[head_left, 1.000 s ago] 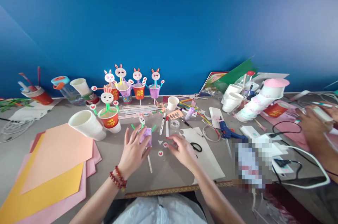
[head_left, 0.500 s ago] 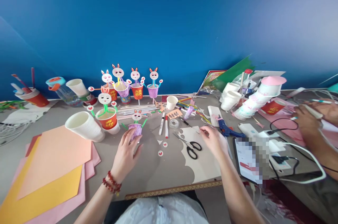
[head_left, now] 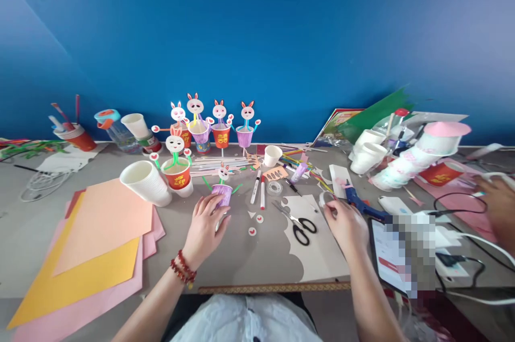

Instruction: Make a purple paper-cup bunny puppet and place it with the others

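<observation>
My left hand is closed round a small purple paper cup, which has a bunny face and two green pipe-cleaner arms. At the right, my right hand pinches a pale ring that looks like a roll of tape, just past the edge of a cut sheet of white paper. Black-handled scissors lie spread on that sheet. Between my hands are two small paper discs with red hearts, a red marker, a black marker and another roll of tape.
Several finished bunny cups stand towards the wall. On the left are stacked white cups and coloured paper. A blue glue gun, a phone, a power strip and a cup tower crowd the right, near another person's hand.
The view has turned slightly left. My right hand has shifted right, off the white sheet, and a pale ring now shows at its fingertips. My left hand stays on the purple cup.
</observation>
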A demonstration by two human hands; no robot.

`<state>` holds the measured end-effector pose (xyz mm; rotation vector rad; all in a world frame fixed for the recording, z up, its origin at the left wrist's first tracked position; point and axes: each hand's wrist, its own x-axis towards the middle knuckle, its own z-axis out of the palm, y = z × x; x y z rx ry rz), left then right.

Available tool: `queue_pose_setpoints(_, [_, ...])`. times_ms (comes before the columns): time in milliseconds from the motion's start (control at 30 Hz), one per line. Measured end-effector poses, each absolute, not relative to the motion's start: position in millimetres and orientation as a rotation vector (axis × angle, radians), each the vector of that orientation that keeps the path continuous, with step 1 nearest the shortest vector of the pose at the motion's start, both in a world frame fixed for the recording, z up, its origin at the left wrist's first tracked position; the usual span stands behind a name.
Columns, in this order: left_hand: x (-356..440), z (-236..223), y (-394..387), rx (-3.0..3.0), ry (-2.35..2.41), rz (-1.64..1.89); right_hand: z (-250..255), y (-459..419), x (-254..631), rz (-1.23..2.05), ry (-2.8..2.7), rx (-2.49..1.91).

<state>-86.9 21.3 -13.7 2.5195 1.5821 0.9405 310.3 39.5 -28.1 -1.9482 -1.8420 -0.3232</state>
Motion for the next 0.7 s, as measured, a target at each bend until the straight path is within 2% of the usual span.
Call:
queue_pose_setpoints(100, [-85.1, -7.4, 20.3, 2.470, 1.556, 0.994, -4.6, 19.2, 291.7, -0.318, -1.823, -1.718])
queue_pose_setpoints(233, [-70.4, 3.1, 19.4, 2.242, 1.291, 1.127, 18.8, -3.7, 242.7, 0.228, -1.957, -1.262])
queue_pose_setpoints(333, [-53.7, 10.2, 20.1, 1.958, 1.024, 1.138, 19.2, -8.2, 208.2, 0.432, -1.969, -1.001])
queue_pose_setpoints(467, [-42.8, 17.2, 23.9, 1.746, 0.765, 1.127, 8.7, -8.4, 187.2, 0.625, -1.899, -0.933])
queue_pose_setpoints(700, [-48.6, 18.6, 23.3, 1.872, 0.862, 1.200, -1.3, -14.0, 179.7, 0.926, -1.777, -1.018])
